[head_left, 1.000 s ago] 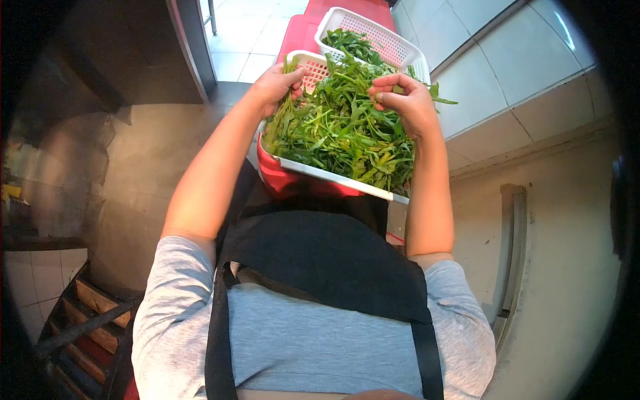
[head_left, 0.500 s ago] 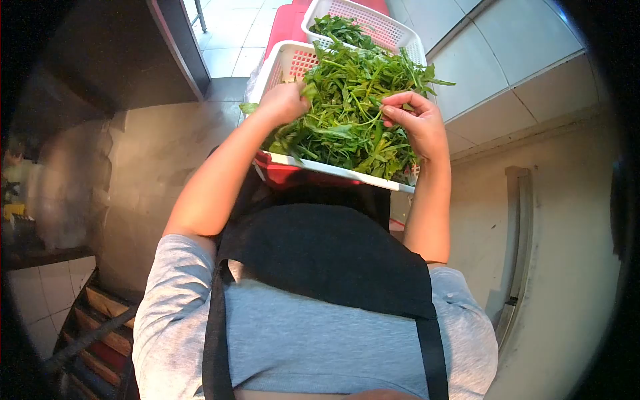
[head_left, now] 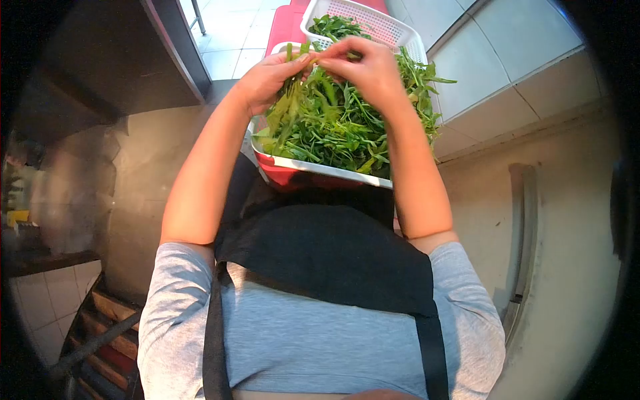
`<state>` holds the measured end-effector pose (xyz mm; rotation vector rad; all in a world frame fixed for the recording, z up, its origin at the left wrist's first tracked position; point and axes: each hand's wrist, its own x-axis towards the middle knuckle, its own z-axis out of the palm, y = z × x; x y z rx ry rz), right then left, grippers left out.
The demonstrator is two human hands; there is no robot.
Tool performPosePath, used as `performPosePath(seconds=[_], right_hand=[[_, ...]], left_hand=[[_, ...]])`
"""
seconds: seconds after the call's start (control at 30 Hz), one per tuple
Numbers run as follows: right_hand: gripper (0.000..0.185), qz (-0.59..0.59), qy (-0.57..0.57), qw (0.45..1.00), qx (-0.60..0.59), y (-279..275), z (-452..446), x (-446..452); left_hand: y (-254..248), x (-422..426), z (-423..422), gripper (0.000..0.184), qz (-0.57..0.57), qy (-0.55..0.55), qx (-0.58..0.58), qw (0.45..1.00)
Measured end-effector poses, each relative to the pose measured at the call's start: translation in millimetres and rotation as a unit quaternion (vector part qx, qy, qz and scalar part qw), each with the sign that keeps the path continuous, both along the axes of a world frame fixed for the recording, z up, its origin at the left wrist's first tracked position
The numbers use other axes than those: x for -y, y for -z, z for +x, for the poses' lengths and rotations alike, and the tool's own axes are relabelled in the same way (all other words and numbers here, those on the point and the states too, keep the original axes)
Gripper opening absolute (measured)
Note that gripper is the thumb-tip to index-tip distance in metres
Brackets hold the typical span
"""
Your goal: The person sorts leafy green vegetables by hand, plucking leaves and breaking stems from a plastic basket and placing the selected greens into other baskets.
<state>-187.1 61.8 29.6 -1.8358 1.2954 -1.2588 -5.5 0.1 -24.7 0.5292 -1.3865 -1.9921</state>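
Leafy green stems (head_left: pixel 289 110) hang down from my left hand (head_left: pixel 270 80), which is closed around them over the left side of a white basket (head_left: pixel 333 169). My right hand (head_left: pixel 365 70) pinches at the top of the same stems, its fingertips meeting those of my left hand. A loose heap of greens (head_left: pixel 343 127) fills the basket below both hands. Behind it, a second white basket (head_left: pixel 402 35) holds more greens (head_left: pixel 339 27), partly hidden by my right hand.
Both baskets rest on a red surface (head_left: pixel 283 28). A tiled wall (head_left: pixel 507 60) runs along the right. At the upper left is a dark panel (head_left: pixel 80 60), and wooden slats (head_left: pixel 113 307) show at the lower left.
My left hand has risen from the heap with stems in it. My right hand has moved left and up from the basket's right side to meet it.
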Motion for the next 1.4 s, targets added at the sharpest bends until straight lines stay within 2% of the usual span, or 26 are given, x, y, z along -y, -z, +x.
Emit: performPosePath(seconds=[0.07,0.17,0.23,0.3,0.33,0.47,0.57,0.6,0.63,0.77,0.8,0.9,1.07,1.13,1.2,1.23,1.33,1.4], right_hand=[[0.017,-0.069,0.013,0.997,-0.041,11.2,10.3,25.8],[0.023,-0.082,0.007,0.993,-0.084,4.5,6.0,52.7],[0.023,-0.086,0.047,0.976,-0.196,3.8,-9.3,76.0],[0.021,-0.102,0.065,0.932,-0.341,12.0,-20.2,95.8],[0.018,-0.03,0.05,0.912,-0.407,16.9,-22.6,98.6],[0.019,-0.045,0.05,0.808,-0.585,57.4,-23.8,96.6],[0.018,-0.01,0.092,0.847,-0.523,32.9,-25.9,94.4],[0.018,-0.039,0.073,0.869,-0.487,16.7,-29.4,90.8],[0.019,-0.053,0.057,0.908,-0.412,4.2,-35.7,90.8],[0.022,-0.043,0.079,0.97,-0.228,-55.4,-44.7,75.6],[0.02,-0.04,0.093,0.97,-0.221,-71.3,-42.9,70.0],[0.02,-0.071,0.065,0.992,-0.082,-104.2,-44.7,62.2],[0.026,-0.114,0.068,0.991,0.027,-138.0,-44.7,46.9],[0.026,-0.076,0.056,0.995,-0.01,-133.4,-55.4,50.2],[0.027,-0.045,0.039,0.998,-0.035,-124.7,-58.4,46.3],[0.028,-0.034,0.03,0.999,-0.004,-120.8,-57.3,41.9],[0.029,0.009,0.017,0.997,0.069,-106.7,-57.3,36.5],[0.028,0.017,0.008,0.996,0.09,-99.2,-58.2,34.6]], left_hand=[[-0.3,-6.8,2.4,0.03,0.008,-0.039,-0.012,0.999],[9.0,-8.1,9.6,0.025,0.03,-0.156,-0.022,0.987],[23.4,-4.0,20.2,0.022,0.052,-0.218,-0.024,0.974],[29.8,-8.7,22.9,0.022,0.079,-0.243,-0.044,0.966],[33.1,-10.3,22.9,0.024,0.09,-0.25,-0.064,0.962],[49.6,-3.3,29.7,0.026,0.11,-0.261,-0.099,0.954],[46.3,-4.9,30.7,0.028,0.109,-0.263,-0.114,0.952],[46.1,-4.3,31.2,0.028,0.097,-0.261,-0.101,0.955],[44.4,-4.9,30.7,0.028,0.085,-0.258,-0.087,0.958],[38.0,-8.1,25.3,0.025,0.077,-0.242,-0.07,0.965],[42.3,-3.4,25.7,0.022,0.057,-0.252,-0.041,0.965],[35.4,-5.1,25.7,0.022,0.04,-0.232,-0.063,0.97],[20.3,-3.0,28.7,0.02,-0.007,-0.245,-0.072,0.967],[22.7,4.1,33.5,0.02,-0.034,-0.232,-0.085,0.968],[14.9,3.5,34.2,0.021,-0.074,-0.246,-0.049,0.965],[5.9,1.3,33.5,0.022,-0.094,-0.254,-0.032,0.962],[-17.2,-7.8,21.5,0.029,-0.261,-0.187,0.052,0.945],[-28.3,-19.2,0.3,0.033,-0.379,-0.235,0.175,0.878]])
